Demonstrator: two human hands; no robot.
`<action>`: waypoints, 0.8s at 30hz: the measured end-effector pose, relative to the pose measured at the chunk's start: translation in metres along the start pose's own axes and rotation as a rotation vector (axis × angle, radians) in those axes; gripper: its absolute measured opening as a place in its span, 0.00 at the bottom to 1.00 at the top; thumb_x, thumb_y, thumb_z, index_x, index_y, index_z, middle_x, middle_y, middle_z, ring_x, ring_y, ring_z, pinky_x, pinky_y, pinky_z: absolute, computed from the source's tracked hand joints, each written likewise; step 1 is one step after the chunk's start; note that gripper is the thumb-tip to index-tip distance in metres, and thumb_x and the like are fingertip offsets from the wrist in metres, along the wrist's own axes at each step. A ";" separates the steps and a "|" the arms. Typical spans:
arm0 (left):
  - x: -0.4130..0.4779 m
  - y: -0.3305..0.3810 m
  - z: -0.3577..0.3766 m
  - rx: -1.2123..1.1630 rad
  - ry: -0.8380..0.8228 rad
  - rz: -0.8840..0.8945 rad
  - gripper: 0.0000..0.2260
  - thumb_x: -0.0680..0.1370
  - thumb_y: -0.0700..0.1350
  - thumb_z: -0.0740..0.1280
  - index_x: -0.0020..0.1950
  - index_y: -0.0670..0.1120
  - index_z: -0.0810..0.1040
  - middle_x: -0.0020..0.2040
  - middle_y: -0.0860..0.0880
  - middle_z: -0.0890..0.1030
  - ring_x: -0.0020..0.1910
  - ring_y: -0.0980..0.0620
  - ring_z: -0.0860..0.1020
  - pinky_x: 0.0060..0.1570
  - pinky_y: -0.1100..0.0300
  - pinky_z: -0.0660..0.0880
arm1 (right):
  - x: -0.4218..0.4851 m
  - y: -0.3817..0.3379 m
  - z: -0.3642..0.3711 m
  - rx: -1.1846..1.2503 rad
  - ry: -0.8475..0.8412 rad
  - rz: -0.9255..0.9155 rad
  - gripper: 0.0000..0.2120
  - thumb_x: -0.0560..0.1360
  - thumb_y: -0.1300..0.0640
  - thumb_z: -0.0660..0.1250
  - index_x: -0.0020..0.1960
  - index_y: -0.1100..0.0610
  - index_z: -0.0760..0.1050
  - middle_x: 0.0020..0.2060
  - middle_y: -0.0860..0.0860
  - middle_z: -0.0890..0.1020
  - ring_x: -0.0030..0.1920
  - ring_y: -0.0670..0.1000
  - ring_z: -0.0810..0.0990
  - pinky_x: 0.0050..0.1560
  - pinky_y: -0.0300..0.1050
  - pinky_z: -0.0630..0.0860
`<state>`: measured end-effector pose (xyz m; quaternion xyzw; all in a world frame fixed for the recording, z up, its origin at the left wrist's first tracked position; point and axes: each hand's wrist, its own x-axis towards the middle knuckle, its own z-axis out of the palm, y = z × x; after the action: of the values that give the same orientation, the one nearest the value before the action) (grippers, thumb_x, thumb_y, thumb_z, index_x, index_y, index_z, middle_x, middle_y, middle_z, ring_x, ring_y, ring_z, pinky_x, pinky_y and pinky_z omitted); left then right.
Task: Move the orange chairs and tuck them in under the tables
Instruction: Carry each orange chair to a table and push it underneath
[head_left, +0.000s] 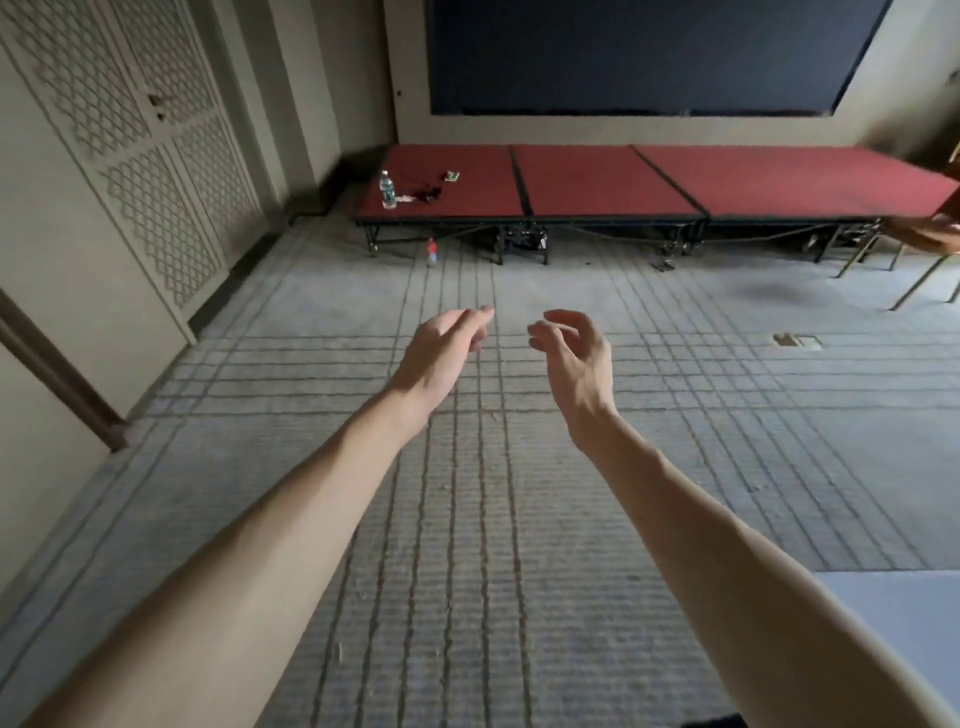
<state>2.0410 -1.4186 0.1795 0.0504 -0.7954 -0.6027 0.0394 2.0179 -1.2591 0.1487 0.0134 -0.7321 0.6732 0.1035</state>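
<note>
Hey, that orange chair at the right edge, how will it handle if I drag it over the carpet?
Probably light: the orange chair has thin metal legs. Those legs may snag on the carpet, so it might tip if pushed high. Only part shows.

An orange chair (923, 232) stands upright at far right, partly cropped.

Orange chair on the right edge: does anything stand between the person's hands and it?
Nothing visible does. The left hand and right hand are empty, and only carpet lies between them and the orange chair. A small floor plate lies flat there; the chair is partly out of frame.
</note>
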 end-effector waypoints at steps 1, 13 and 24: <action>0.026 0.008 0.003 -0.021 -0.012 0.016 0.23 0.75 0.63 0.64 0.55 0.45 0.82 0.54 0.46 0.84 0.56 0.49 0.81 0.49 0.58 0.72 | 0.021 -0.008 -0.001 0.017 0.024 -0.015 0.12 0.75 0.50 0.68 0.57 0.52 0.78 0.46 0.49 0.86 0.49 0.46 0.84 0.49 0.41 0.76; 0.344 0.087 0.128 -0.232 -0.396 0.230 0.14 0.80 0.58 0.63 0.55 0.51 0.81 0.55 0.50 0.84 0.56 0.54 0.80 0.50 0.60 0.70 | 0.291 -0.020 -0.072 -0.074 0.452 -0.173 0.08 0.75 0.54 0.70 0.53 0.53 0.78 0.44 0.50 0.86 0.48 0.48 0.85 0.48 0.40 0.76; 0.561 0.208 0.238 -0.339 -0.649 0.360 0.20 0.71 0.62 0.63 0.55 0.51 0.82 0.52 0.52 0.85 0.56 0.53 0.81 0.63 0.49 0.74 | 0.489 -0.075 -0.159 -0.162 0.827 -0.261 0.07 0.76 0.55 0.70 0.54 0.54 0.79 0.44 0.50 0.86 0.48 0.50 0.85 0.49 0.42 0.76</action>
<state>1.4485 -1.2066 0.3166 -0.2895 -0.6521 -0.6933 -0.1011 1.5731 -1.0503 0.3172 -0.1727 -0.6719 0.5435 0.4726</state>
